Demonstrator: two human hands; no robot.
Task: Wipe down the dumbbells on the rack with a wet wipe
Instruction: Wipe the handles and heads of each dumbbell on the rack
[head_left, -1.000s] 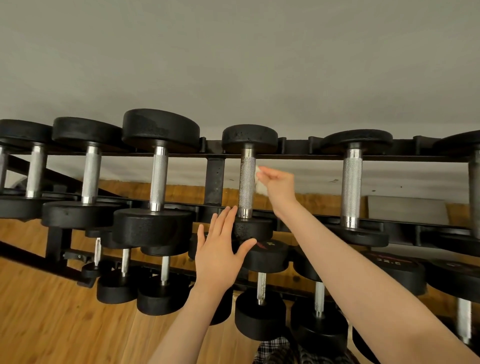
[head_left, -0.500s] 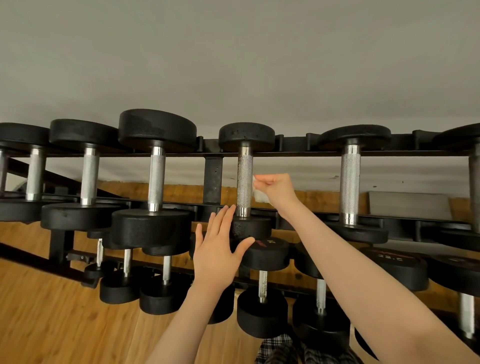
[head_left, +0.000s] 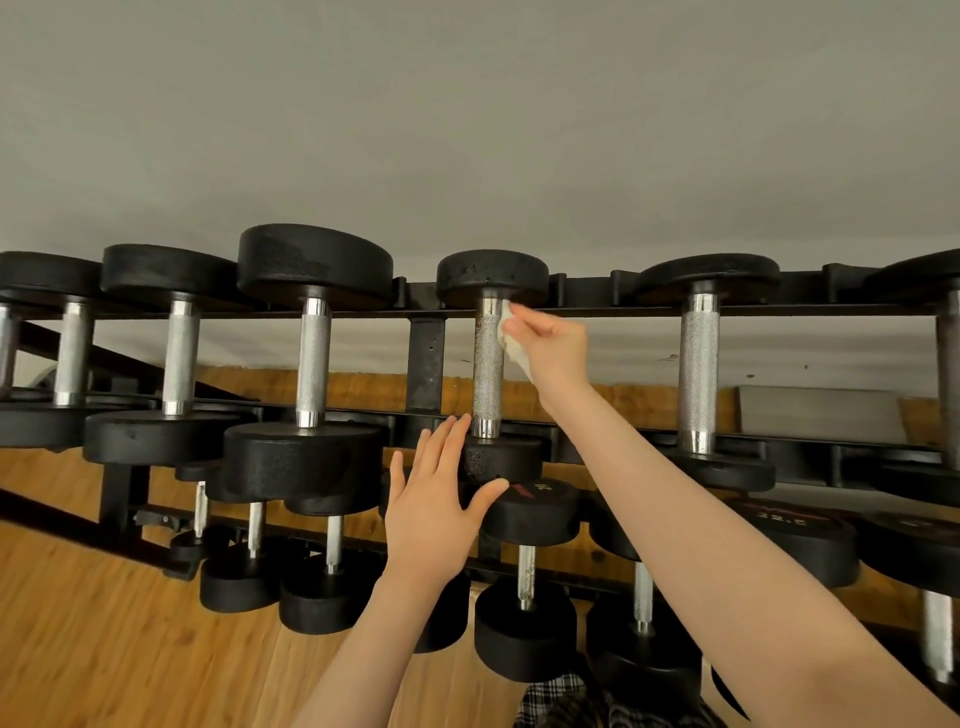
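A black rack (head_left: 426, 358) holds rows of black dumbbells with knurled steel handles. My right hand (head_left: 553, 345) pinches a white wet wipe (head_left: 511, 343) against the upper part of the handle of the middle top-row dumbbell (head_left: 488, 374), just under its far head. My left hand (head_left: 434, 506) lies flat with straight, spread fingers on that dumbbell's near head (head_left: 511, 460), thumb below it.
More dumbbells sit left (head_left: 311, 358) and right (head_left: 698, 364) on the top row, with smaller and larger ones on the lower rows (head_left: 524, 629). A grey wall stands behind the rack. Wooden floor (head_left: 104, 639) lies beneath. Checked fabric (head_left: 571, 701) shows at the bottom edge.
My right hand with the wipe slid down the handle, then back up to its top end. My left hand stayed on the near head.
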